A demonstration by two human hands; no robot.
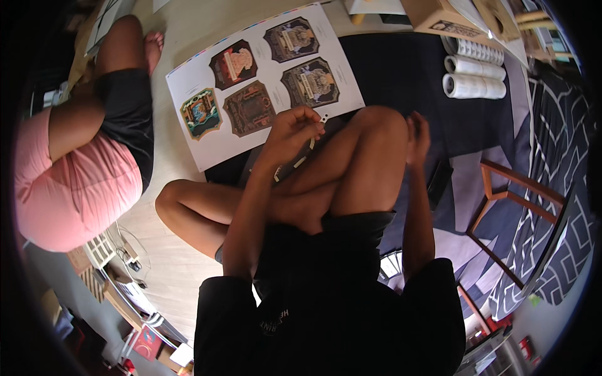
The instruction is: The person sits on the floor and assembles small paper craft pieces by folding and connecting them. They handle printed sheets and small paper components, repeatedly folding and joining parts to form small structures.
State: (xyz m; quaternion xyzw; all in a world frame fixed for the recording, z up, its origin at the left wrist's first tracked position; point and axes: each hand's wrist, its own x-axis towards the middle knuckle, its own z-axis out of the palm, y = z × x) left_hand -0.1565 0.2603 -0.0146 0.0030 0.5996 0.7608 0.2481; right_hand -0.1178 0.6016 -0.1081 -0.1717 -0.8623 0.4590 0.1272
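My left hand (290, 136) is raised in front of my crossed legs, thumb and fingers pinched on a small white piece with black dots (324, 118). Below it, partly hidden by my arm and leg, lies a dark flat piece with short cream strips (300, 161) along it. Just beyond the hand a large white printed sheet (207, 149) carries several ornate plaque-shaped designs; the nearest are a brown one (249, 108) and a dark one with a pale banner (311, 83). My right hand (418, 139) is beside my right knee, fingers loosely extended, holding nothing visible.
Another person in a pink top (94, 182) sits on the left. White rolls (475, 86) lie at the far right near a cardboard box (446, 19). A brown wooden frame (523, 182) stands to the right, beside patterned dark bedding (552, 250).
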